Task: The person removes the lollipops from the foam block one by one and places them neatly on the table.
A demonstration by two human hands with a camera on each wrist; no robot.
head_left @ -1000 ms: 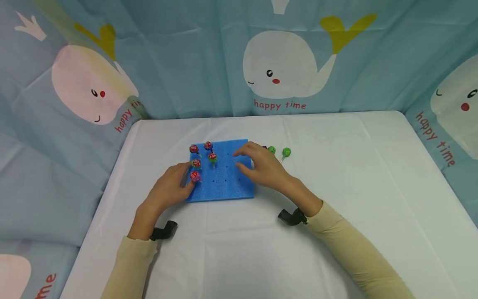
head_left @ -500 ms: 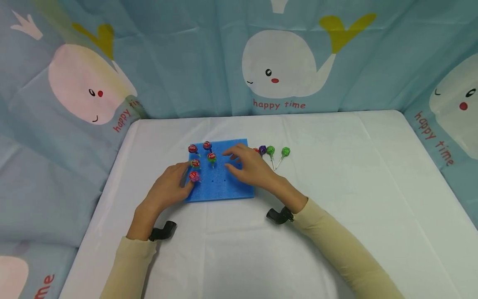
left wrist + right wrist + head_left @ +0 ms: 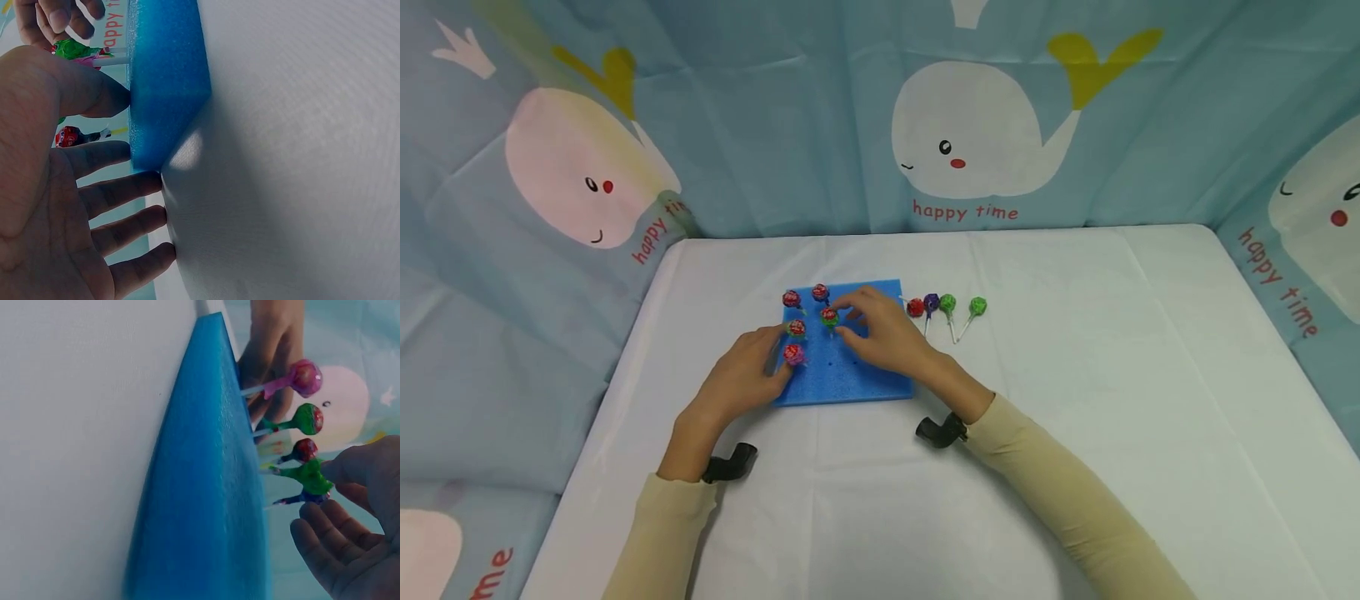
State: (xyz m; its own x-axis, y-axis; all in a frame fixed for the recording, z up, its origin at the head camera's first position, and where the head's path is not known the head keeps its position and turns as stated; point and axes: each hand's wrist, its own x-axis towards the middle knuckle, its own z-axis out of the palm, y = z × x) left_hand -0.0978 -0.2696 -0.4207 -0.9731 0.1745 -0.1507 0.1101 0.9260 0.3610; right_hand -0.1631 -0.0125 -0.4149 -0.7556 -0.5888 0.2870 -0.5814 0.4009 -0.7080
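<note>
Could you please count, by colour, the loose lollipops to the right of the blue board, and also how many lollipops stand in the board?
Red lollipop, loose: 1
Purple lollipop, loose: 1
Green lollipops, loose: 2
Lollipops standing in the blue board: 5
Total visible: 9

- The right hand (image 3: 886,332) has moved leftward, fingertips now at a green-and-red lollipop (image 3: 829,317).
- Right of that hand, a red lollipop (image 3: 915,307) is uncovered.

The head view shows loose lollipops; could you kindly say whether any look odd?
The red lollipop looks slightly odd: its stick seems to point toward the blue board, whereas those of the purple lollipop and two green lollipops point toward the near side.
</note>
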